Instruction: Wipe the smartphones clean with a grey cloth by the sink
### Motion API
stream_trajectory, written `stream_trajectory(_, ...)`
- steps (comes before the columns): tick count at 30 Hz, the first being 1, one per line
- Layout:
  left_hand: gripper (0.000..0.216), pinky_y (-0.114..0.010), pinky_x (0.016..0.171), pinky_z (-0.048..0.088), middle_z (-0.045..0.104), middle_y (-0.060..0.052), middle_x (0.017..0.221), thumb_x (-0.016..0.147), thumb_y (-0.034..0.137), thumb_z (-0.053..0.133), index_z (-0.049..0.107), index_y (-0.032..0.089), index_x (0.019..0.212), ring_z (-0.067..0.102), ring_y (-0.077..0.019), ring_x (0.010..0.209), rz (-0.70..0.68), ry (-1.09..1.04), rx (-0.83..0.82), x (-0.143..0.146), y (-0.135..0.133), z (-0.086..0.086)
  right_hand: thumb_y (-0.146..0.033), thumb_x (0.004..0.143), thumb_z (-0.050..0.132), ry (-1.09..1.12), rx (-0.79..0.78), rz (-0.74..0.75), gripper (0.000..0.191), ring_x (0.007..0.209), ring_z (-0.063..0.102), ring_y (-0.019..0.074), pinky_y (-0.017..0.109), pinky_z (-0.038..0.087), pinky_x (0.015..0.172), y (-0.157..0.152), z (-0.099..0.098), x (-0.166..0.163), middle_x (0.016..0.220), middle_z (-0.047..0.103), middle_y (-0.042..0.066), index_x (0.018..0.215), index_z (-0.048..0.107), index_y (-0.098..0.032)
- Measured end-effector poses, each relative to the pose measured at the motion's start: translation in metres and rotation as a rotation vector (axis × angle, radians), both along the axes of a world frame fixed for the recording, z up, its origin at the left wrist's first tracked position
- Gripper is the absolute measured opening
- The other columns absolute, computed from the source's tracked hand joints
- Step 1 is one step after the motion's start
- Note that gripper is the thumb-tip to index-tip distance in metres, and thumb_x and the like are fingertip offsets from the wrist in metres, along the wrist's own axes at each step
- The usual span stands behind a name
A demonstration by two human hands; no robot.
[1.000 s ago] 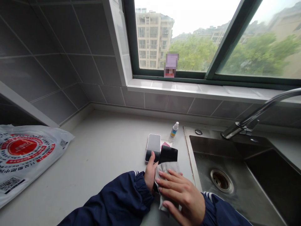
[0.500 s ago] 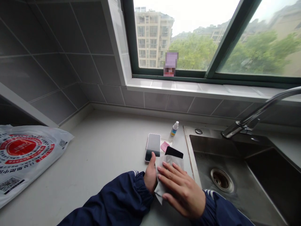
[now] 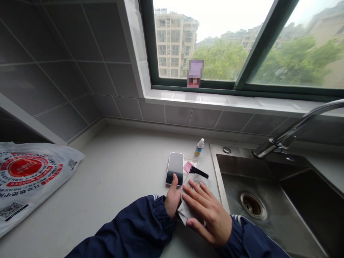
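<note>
A black phone (image 3: 199, 172) lies in my left hand (image 3: 172, 197), whose thumb sticks up along its left side; the other fingers are hidden below it. Most of that phone is covered by a grey cloth (image 3: 188, 206) with zigzag edges. Flat on top of the cloth rests my right hand (image 3: 208, 211), fingers stretched out and slightly apart, pressing it against the phone. Just beyond my left thumb, a second phone (image 3: 175, 166) with a pale rim lies screen up on the counter. Beside it are a pink piece (image 3: 188, 166) and a clear case-like item (image 3: 195, 163), partly hidden.
A small white spray bottle (image 3: 199, 147) stands behind the phones, near the edge of the steel sink (image 3: 219, 175). A faucet (image 3: 274, 143) arches over the sink. On the left, a printed white plastic bag (image 3: 53, 179) lies on the white counter (image 3: 120, 168).
My right hand and the cloth have shifted slightly up the phone, so less of its far end shows. My left hand has hardly moved.
</note>
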State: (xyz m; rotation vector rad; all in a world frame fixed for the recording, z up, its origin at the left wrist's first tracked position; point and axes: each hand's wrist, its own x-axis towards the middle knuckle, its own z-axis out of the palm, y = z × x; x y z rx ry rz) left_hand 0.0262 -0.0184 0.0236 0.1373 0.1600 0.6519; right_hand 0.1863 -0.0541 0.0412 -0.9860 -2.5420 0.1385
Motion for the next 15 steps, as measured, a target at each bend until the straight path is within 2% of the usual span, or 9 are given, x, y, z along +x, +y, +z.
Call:
stream_trajectory(3,0.103,-0.043,0.106,0.033,0.066,-0.023,0.113,0.079,0.081,0.024,0.045,-0.002,0.135,0.057,-0.0333,0.117,-0.061,-0.003,-0.028,-0.003,0.003,0.000,-0.039,0.091,0.053,0.043,-0.007,0.097,0.053,0.142,0.028,0.0300,0.053,0.022,0.116,-0.006,0.005,-0.006,0.146,0.045,0.009,0.138,0.047,-0.015)
stream_trajectory(5,0.113,-0.037,0.101,0.038,0.069,-0.022,0.100,0.073,0.086,0.026,0.046,-0.009,0.131,0.063,-0.0302,0.105,-0.100,0.002,-0.069,-0.004,0.005,-0.003,-0.035,0.091,0.054,0.073,-0.007,0.147,0.045,0.140,0.032,0.0283,0.052,0.023,0.117,-0.009,0.007,-0.009,0.140,0.051,0.009,0.131,0.053,-0.015)
stream_trajectory(7,0.118,-0.033,0.095,0.041,0.070,-0.023,0.098,0.071,0.088,0.027,0.045,-0.013,0.129,0.066,-0.0270,0.095,-0.087,0.014,-0.100,-0.005,0.007,-0.006,-0.031,0.090,0.055,0.094,0.006,0.184,0.039,0.138,0.037,0.0266,0.049,0.024,0.117,-0.012,0.009,-0.010,0.135,0.057,0.008,0.126,0.057,-0.015)
stream_trajectory(11,0.115,-0.037,0.089,0.044,0.063,-0.030,0.116,0.073,0.086,0.026,0.043,-0.011,0.131,0.066,-0.0268,0.088,0.008,0.026,-0.071,-0.002,0.007,-0.007,-0.025,0.088,0.055,0.142,0.021,0.213,0.032,0.133,0.045,0.0241,0.046,0.030,0.116,-0.013,0.011,-0.008,0.124,0.065,0.009,0.118,0.062,-0.015)
stream_trajectory(15,0.104,-0.038,0.096,0.038,0.066,-0.024,0.108,0.079,0.081,0.026,0.048,-0.007,0.130,0.063,-0.0277,0.095,0.058,0.034,0.011,0.000,0.007,0.000,-0.017,0.087,0.054,0.222,0.037,0.137,0.030,0.127,0.052,0.0217,0.041,0.038,0.111,-0.005,0.012,0.004,0.121,0.067,0.008,0.115,0.064,-0.017)
